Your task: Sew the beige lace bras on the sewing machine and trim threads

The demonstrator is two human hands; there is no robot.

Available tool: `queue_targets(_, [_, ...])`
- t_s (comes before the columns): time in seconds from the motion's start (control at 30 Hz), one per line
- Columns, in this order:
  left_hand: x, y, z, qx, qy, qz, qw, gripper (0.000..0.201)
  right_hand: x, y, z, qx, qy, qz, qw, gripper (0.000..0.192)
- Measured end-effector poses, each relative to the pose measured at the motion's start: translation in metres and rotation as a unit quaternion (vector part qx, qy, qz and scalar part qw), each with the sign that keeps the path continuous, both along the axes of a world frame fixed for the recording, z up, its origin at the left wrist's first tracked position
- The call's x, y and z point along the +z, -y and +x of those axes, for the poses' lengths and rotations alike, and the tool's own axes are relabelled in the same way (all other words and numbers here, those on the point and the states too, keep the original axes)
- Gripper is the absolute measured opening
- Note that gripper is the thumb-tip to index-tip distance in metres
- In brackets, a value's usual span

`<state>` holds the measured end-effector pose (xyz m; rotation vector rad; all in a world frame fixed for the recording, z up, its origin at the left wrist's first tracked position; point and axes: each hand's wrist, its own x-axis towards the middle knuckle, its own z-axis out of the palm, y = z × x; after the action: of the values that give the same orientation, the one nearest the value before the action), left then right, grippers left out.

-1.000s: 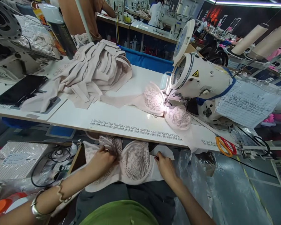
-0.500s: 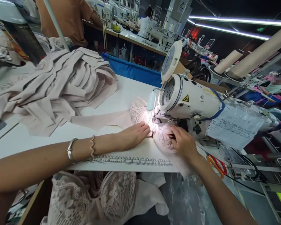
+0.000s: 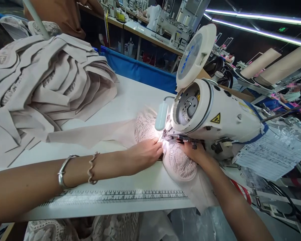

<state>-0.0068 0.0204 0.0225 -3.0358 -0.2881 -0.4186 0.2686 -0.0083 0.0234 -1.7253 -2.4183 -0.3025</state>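
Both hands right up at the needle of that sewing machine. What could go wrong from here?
1. The left hand fingers sit right beside the white sewing machine's needle area; a stitch could catch them.
2. The right hand presses the pale lace bra cup under the head, so the fabric might bunch.

Both forearms bare to the frame edge, no sleeves in view, no gloves. Left hand [image 3: 144, 154]: a thin ring [image 3: 154, 141] on one finger; at the wrist two pieces, a smooth silver-coloured open bangle [image 3: 63, 170] set higher up the forearm, and nearer the hand a paler bracelet [image 3: 92, 168] with a wavy, scalloped outline. Right hand [image 3: 195, 153]: no jewellery visible on the wrist or the part of the forearm that shows; the fingertips sit in shadow, too dark to tell any detail.
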Motion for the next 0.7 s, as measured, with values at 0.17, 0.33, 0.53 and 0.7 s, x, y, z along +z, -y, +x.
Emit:
queue_targets(0.17, [-0.004, -0.001, 0.000, 0.040, 0.021, 0.015, 0.999, 0.023, 0.005, 0.007, -0.006, 0.059, -0.005, -0.073, 0.996, 0.049])
queue_targets(0.33, [-0.011, -0.005, -0.001, 0.056, 0.030, 0.037, 0.997, 0.030, 0.004, 0.011, -0.008, 0.121, -0.017, -0.130, 0.984, 0.077])
queue_targets(0.53, [-0.008, -0.012, -0.004, 0.041, 0.032, 0.025, 0.998, 0.030, -0.004, 0.009, -0.009, 0.111, -0.025, -0.130, 0.985, 0.076])
queue_targets(0.7, [-0.003, -0.023, -0.007, 0.021, 0.039, 0.001, 0.999, 0.032, 0.007, 0.012, -0.019, 0.106, 0.000, -0.126, 0.986, 0.073])
